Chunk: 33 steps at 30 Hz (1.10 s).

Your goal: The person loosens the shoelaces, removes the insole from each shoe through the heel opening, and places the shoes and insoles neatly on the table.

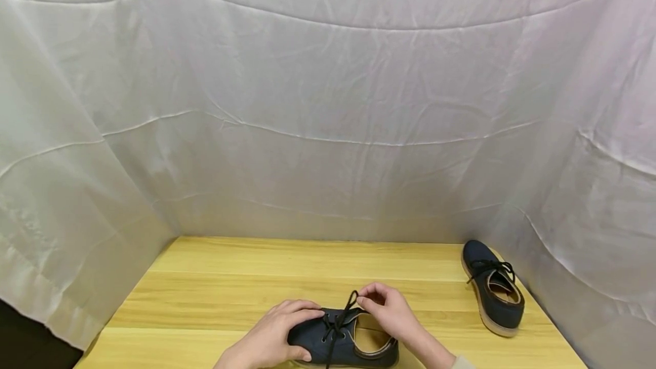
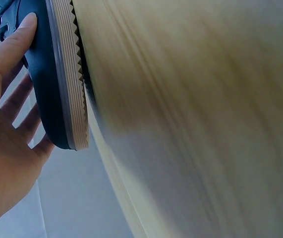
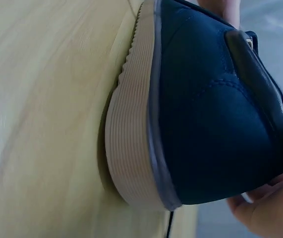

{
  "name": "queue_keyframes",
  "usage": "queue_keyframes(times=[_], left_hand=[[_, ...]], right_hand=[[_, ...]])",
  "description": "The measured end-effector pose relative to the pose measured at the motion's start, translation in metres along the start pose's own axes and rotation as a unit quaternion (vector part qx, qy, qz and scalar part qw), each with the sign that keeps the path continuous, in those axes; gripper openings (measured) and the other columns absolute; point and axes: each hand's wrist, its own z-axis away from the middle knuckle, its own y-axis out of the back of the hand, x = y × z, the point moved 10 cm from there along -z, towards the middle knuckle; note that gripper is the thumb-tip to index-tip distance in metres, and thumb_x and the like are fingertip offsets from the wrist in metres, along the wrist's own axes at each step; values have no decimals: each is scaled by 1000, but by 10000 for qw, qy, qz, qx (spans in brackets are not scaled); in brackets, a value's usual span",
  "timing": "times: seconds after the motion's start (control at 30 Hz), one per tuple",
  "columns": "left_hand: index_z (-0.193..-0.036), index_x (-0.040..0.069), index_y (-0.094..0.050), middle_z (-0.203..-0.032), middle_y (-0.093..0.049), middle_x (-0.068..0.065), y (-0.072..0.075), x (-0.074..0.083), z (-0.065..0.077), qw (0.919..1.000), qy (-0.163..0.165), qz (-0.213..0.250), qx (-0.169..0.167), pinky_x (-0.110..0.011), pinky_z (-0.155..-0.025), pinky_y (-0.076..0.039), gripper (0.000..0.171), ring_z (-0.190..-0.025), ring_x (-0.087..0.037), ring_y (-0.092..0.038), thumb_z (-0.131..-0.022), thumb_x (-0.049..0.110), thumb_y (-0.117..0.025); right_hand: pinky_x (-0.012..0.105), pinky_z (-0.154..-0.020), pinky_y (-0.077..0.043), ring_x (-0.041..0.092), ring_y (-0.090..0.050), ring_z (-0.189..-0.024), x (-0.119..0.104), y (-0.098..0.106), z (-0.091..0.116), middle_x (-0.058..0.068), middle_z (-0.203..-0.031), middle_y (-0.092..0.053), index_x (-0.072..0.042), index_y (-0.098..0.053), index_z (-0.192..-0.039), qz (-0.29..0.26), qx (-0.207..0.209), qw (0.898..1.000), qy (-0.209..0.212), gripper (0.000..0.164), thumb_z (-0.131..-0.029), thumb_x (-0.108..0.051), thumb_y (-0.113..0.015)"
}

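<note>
A dark navy lace-up shoe (image 1: 306, 336) with a tan ribbed sole (image 3: 129, 134) sits on the table, toe to the left. My left hand (image 1: 277, 332) holds its toe end, thumb (image 2: 20, 39) on the near side and fingers around the far side. Above the tongue, my right hand (image 1: 392, 312) pinches the looped end of the black shoelace (image 1: 352, 299) between thumb and forefinger. Another length of lace hangs over the near side of the shoe. In the right wrist view the shoe's heel (image 3: 220, 148) hides part of that hand.
A matching navy shoe (image 1: 499, 295), its lace tied in a bow, stands near the right edge of the wooden table (image 1: 220, 289). Pale grey fabric (image 1: 328, 175) hangs behind the table and along both sides.
</note>
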Motion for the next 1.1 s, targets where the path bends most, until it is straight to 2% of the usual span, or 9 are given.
queue_keyframes(times=[0.1, 0.17, 0.23, 0.33, 0.47, 0.63, 0.83, 0.97, 1.1], left_hand=[[-145, 26, -61, -144, -59, 9, 0, -1, 0, 10000, 48, 1, -16, -51, -105, -48, 76, -132, -19, -56, -76, 34, -92], [-145, 27, -61, -144, -59, 9, -1, -1, 0, 10000, 83, 29, -43, -51, -105, -48, 75, -132, -20, -56, -76, 34, -91], [-145, 27, -61, -144, -59, 9, -1, -2, 0, 9999, 123, 73, -80, -51, -104, -48, 75, -132, -20, -56, -77, 34, -91], [-146, 27, -61, -144, -58, 9, -1, -3, 0, 9997, 155, 117, -126, -52, -104, -49, 74, -132, -20, -56, -79, 35, -90], [-146, 27, -60, -145, -58, 8, -2, -3, 0, 9995, 201, 154, -203, -52, -104, -49, 73, -132, -21, -55, -80, 36, -89], [-147, 28, -59, -146, -57, 8, -3, -5, 0, 9991, 264, 216, -271, -51, -104, -48, 72, -133, -21, -55, -82, 38, -88], [-147, 28, -60, -146, -58, 8, -3, -5, 0, 9993, 213, 202, -252, -51, -105, -48, 71, -132, -21, -55, -82, 38, -88], [-147, 28, -60, -146, -58, 7, -3, -4, 0, 9993, 200, 196, -244, -51, -105, -48, 71, -132, -21, -55, -82, 39, -88], [-147, 28, -60, -146, -58, 7, -3, -5, 0, 9992, 218, 211, -243, -51, -104, -48, 71, -132, -22, -55, -82, 39, -88]], right_hand=[[32, -84, -57, 13, -67, -91, -16, 4, 3, -4, -98, -72, -10, -73, -101, 345, 260, 9970, 639, 10, -93, -14, -78], [35, -86, -58, 13, -68, -95, -32, 6, 7, -7, -102, -71, -12, -73, -102, 683, 457, 9879, 1312, 13, -91, -10, -79], [36, -87, -58, 13, -68, -99, -50, 6, 15, -8, -105, -70, -13, -72, -104, 1002, 592, 9702, 2125, 21, -88, -4, -81], [31, -88, -57, 13, -67, -102, -74, 2, 29, -5, -110, -70, -16, -70, -108, 1376, 636, 9316, 3303, 33, -83, 2, -83], [21, -95, -51, 14, -65, -106, -90, -8, 42, -2, -115, -67, -19, -68, -113, 1607, 281, 8939, 4174, 39, -83, 3, -83], [22, -98, -49, 13, -64, -109, -100, -22, 50, -4, -116, -67, -18, -69, -113, 1940, -204, 8572, 4765, 35, -85, 0, -83], [29, -100, -51, 14, -65, -111, -101, -36, 56, -4, -112, -70, -17, -72, -109, 2637, -380, 8111, 5207, 29, -85, -5, -84], [31, -99, -52, 15, -66, -110, -97, -41, 55, -3, -110, -71, -17, -72, -107, 2920, -443, 8005, 5215, 29, -83, -6, -85], [29, -97, -52, 12, -65, -108, -91, -44, 52, -6, -108, -70, -20, -72, -103, 3149, -511, 8008, 5069, 28, -83, -7, -86]])
